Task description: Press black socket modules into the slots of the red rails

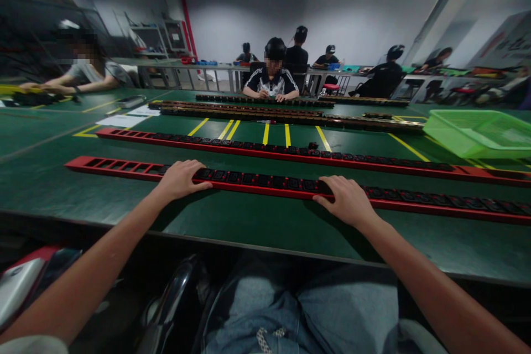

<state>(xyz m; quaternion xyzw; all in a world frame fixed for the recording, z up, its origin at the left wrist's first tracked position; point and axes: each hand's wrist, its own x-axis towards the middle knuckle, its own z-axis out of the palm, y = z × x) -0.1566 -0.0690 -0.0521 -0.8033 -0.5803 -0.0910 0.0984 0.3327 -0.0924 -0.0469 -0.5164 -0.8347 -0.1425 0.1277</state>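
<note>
A long red power strip (257, 187) with a row of black sockets lies across the green table in front of me. Several slots at its left end are open frames with no socket in them. My left hand (180, 180) is closed around the strip left of its middle, thumb on the near side and fingers over the top. Farther right, my right hand (346, 199) grips the same strip in a similar way. Just beyond lies a second red strip (249, 149), parallel to the first, also with black sockets and open slots at its left.
Dark long strips (240, 112) lie farther back. A green plastic basket (477, 133) stands at the right. White papers (124, 120) and a small black piece (313, 145) are on the table (257, 221). One co-worker (271, 80) sits opposite, another person (99, 74) at the left.
</note>
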